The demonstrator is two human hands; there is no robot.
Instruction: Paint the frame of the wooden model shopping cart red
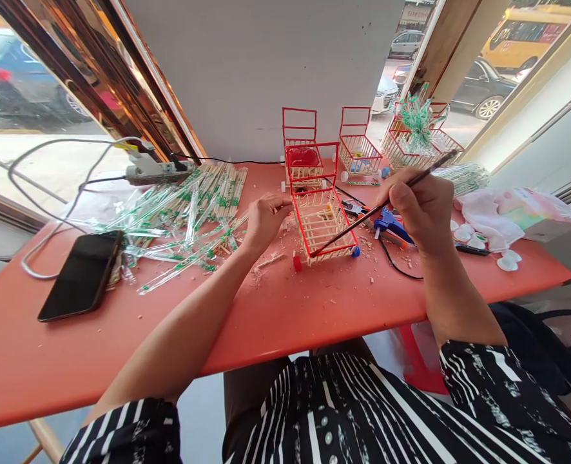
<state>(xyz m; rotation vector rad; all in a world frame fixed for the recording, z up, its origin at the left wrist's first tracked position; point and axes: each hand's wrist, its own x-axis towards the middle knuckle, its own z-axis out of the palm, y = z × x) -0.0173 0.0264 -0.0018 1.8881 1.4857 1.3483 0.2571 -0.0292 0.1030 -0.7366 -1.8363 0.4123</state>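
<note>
A small shopping cart (325,222) built of wooden sticks, with red-painted rim and handle, stands on the red table in front of me. Red and blue caps serve as its wheels. My right hand (418,203) grips a thin dark paintbrush (377,207), whose tip meets the cart's near rim. At the cart's left side, the fingers of my left hand (269,219) are pinched together against its edge; whether they grip the frame is partly hidden. Right of the cart lies a blue glue gun (392,225), with pliers (354,207) beside it.
Behind stand further stick carts, one (360,151) near the wall and one (423,138) holding green-printed wrappers. Wrapped chopsticks (218,193) pile up at left, near a phone (83,274) and a power strip (157,171). White caps (469,235) lie at right. Wood scraps litter the red table (285,316).
</note>
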